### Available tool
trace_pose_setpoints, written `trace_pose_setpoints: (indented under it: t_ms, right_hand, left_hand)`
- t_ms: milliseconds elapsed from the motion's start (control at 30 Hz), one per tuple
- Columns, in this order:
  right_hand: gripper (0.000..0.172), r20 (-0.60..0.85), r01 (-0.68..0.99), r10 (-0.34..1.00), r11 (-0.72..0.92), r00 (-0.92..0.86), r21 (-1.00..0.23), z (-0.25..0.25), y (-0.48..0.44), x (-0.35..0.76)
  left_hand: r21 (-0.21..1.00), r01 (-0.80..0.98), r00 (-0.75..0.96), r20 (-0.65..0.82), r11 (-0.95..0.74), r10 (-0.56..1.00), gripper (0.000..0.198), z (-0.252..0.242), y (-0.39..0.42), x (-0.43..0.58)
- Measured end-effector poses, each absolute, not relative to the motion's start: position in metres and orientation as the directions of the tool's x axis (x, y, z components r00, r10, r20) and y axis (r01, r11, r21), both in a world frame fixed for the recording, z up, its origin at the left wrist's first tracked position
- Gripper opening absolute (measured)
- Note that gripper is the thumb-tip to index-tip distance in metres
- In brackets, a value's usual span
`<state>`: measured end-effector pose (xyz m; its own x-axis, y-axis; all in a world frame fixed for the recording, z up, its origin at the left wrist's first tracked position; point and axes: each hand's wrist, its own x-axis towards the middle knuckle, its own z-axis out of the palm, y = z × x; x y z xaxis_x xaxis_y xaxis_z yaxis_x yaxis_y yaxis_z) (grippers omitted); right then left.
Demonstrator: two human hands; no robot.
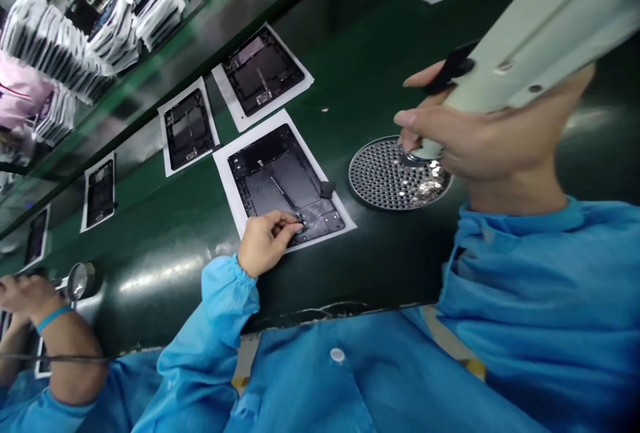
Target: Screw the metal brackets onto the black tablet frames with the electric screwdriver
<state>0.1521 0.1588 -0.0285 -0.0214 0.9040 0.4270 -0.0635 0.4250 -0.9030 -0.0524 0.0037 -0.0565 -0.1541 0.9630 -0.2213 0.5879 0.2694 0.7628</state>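
My right hand (480, 136) is wrapped round a pale green electric screwdriver (540, 39) with a black lever. The driver's lower end is over a round metal screw tray (380, 176) full of small holes, where loose shiny screws lie on the right side. Left of the tray, a black tablet housing (265, 183) lies open on a white sheet (231, 173), with a small black block (327, 189) at its right edge. Over its near edge, my left hand (267, 239) is closed in a pinch; what the fingertips hold is too small to make out.
More tablet housings (263, 73) on white sheets line the green work surface (345, 93) to the left and behind. A co-worker's hand (30, 299) is at far left, near another round metal tray (81, 281). Stacked white-wrapped pieces (55, 39) stand beyond the raised ledge.
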Motion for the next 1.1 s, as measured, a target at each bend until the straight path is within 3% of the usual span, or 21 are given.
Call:
trace_pose_setpoints:
  t_ms: [133,267,367,533,633,733,900,1100]
  right_hand:
    - [0.019,0.476,-0.098,0.878,0.471,-0.038,-0.877,-0.034,0.161,0.151]
    - [0.025,0.540,-0.174,0.841,0.533,0.004,-0.828,-0.042,0.164,0.149]
    - [0.025,0.529,-0.158,0.848,0.522,-0.005,-0.838,-0.043,0.164,0.148]
    - [0.025,0.506,-0.131,0.862,0.500,-0.020,-0.856,-0.039,0.163,0.149]
    - [0.024,0.492,-0.180,0.871,0.483,-0.006,-0.857,-0.034,0.158,0.145]
    - [0.020,0.421,-0.244,0.905,0.395,-0.064,-0.886,-0.027,0.146,0.132]
    - [0.017,0.363,-0.266,0.893,0.294,-0.266,-0.918,-0.022,0.118,0.096]
    - [0.012,0.348,-0.182,0.898,0.307,-0.268,-0.934,-0.039,0.110,0.068]
  left_hand:
    - [0.653,0.728,-0.078,-0.225,0.209,0.971,0.010,-0.054,-0.007,-0.047]
    - [0.462,0.857,-0.167,-0.166,0.227,0.972,0.010,-0.054,-0.005,-0.039]
    - [0.432,0.870,-0.201,-0.131,0.239,0.971,0.013,-0.060,-0.006,-0.033]
    - [0.427,0.899,0.058,0.098,-0.095,0.993,0.020,-0.072,-0.025,-0.041]
    - [0.266,0.927,0.219,0.192,-0.265,0.957,0.023,-0.073,-0.033,-0.050]
    - [0.140,0.943,0.266,0.226,-0.302,0.937,0.022,-0.075,-0.026,-0.054]
    - [0.119,0.958,0.223,0.253,-0.259,0.941,0.022,-0.086,0.005,-0.056]
    - [0.160,0.960,0.177,0.293,-0.231,0.939,0.025,-0.097,0.016,-0.057]
